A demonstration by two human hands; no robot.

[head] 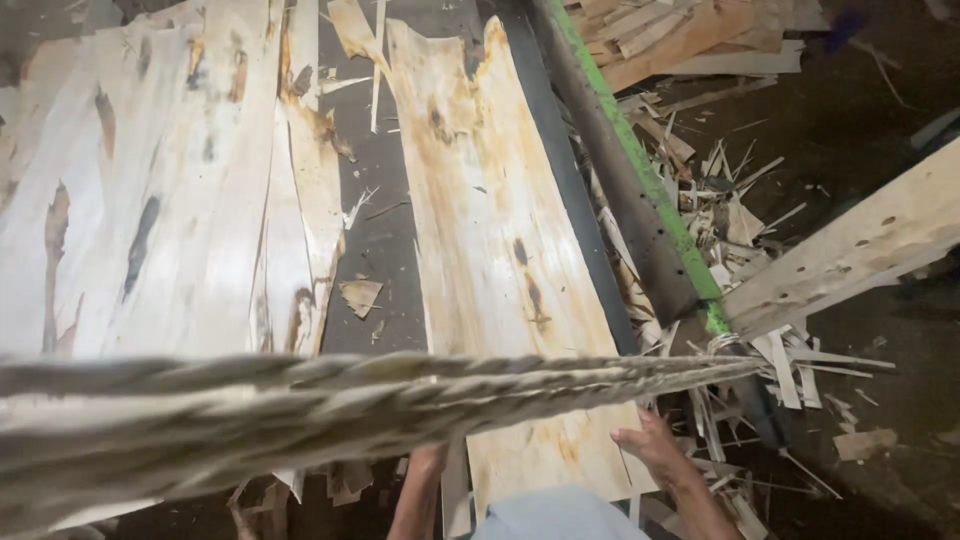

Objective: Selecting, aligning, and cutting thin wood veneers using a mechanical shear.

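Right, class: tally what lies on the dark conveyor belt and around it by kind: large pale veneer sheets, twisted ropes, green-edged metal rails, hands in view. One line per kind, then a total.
Large pale wood veneer sheets on the dark belt: 2
Thick twisted fibre ropes across the foreground: 2
Green-edged dark metal rail: 1
Hands in view: 1, the right hand; the left is hidden behind the rope
Total: 6

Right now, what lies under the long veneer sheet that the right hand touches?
Under the veneer sheet a dark belt shows along both edges. The right hand rests on its near corner. What the sheet and rope cover stays hidden.
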